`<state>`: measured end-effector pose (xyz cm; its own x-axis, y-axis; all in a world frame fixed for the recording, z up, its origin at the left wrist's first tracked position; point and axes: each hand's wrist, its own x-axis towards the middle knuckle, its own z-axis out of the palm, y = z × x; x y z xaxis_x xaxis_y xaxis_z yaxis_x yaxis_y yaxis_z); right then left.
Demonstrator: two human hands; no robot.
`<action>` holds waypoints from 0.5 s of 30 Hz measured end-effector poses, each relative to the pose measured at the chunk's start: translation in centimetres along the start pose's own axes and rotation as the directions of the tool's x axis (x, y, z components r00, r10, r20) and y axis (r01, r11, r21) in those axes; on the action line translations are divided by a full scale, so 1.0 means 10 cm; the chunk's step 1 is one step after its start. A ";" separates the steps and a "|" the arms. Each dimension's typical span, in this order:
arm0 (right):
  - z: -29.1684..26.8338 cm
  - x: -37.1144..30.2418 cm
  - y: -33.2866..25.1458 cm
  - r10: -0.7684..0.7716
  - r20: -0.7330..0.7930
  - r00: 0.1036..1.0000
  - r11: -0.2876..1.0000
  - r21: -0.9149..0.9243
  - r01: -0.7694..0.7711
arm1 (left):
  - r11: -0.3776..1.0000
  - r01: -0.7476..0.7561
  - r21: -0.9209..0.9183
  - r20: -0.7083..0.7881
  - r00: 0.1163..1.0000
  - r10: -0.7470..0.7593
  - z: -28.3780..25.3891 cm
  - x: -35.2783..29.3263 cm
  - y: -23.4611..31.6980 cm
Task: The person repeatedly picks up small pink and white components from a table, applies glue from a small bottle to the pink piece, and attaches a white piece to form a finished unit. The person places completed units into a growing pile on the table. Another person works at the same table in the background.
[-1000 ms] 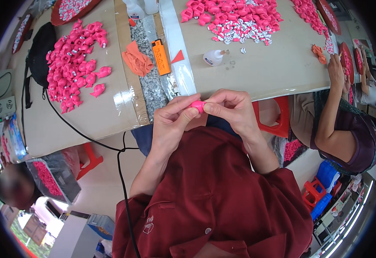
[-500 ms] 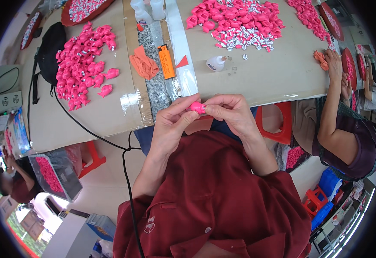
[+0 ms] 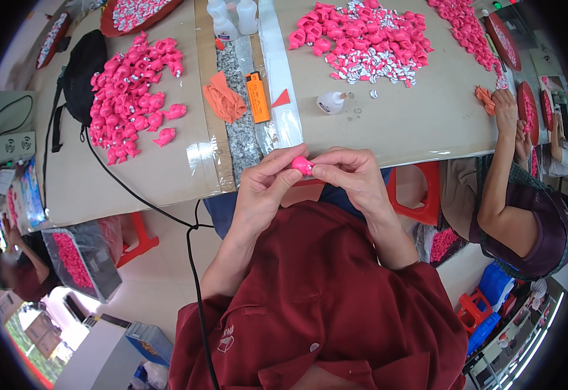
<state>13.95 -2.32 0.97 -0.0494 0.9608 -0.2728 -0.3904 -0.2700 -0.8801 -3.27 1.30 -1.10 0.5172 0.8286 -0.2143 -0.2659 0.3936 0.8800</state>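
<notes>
A small pink plastic figure (image 3: 302, 165) is pinched between my two hands, just off the table's near edge. My left hand (image 3: 265, 185) grips its left side with thumb and fingers. My right hand (image 3: 354, 179) has thumb and forefinger pressed on its right side, where a small whitish spot shows. Both hands are closed. On the table beyond lies a small white squeeze bottle (image 3: 330, 103), tipped over. A heap of pink figures (image 3: 134, 91) spreads to the left. Farther right is a pile of pink hollow pieces (image 3: 362, 29) with small white-and-pink parts (image 3: 378, 67) before it.
An orange cloth (image 3: 224, 97), an orange flat tool (image 3: 258, 97) and two white bottles (image 3: 247, 16) sit along the middle strip. A black bag (image 3: 83, 78) trails a black cable (image 3: 134, 203). At right, a co-worker's arm (image 3: 498, 162) reaches over the table. Red stools (image 3: 420, 195) stand below.
The view has shifted slightly, so the table things appear a little right and lower. The pink figure is tilted a little differently between my fingers; both hands keep their hold.
</notes>
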 end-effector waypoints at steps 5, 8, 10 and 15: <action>-0.03 0.02 0.03 0.023 0.020 1.000 0.999 0.029 -0.024 | 1.000 0.003 0.022 0.014 1.000 -0.003 0.00 0.01 -0.01; -0.03 0.03 0.05 0.026 0.017 1.000 0.999 0.039 -0.027 | 0.998 -0.012 0.065 0.019 1.000 0.011 -0.01 0.01 -0.02; -0.02 0.02 0.06 0.018 0.008 1.000 0.999 0.034 -0.018 | 0.992 -0.033 0.124 0.009 0.999 0.032 0.00 0.00 -0.02; -0.03 0.02 0.11 0.014 -0.011 1.000 1.000 0.013 -0.014 | 0.962 -0.064 0.264 -0.047 0.996 0.079 0.07 -0.05 0.00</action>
<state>13.84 -2.44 -0.14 -0.0447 0.9562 -0.2892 -0.4020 -0.2823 -0.8710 -2.93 0.64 -0.67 0.4553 0.8752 -0.1636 -0.0745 0.2206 0.9725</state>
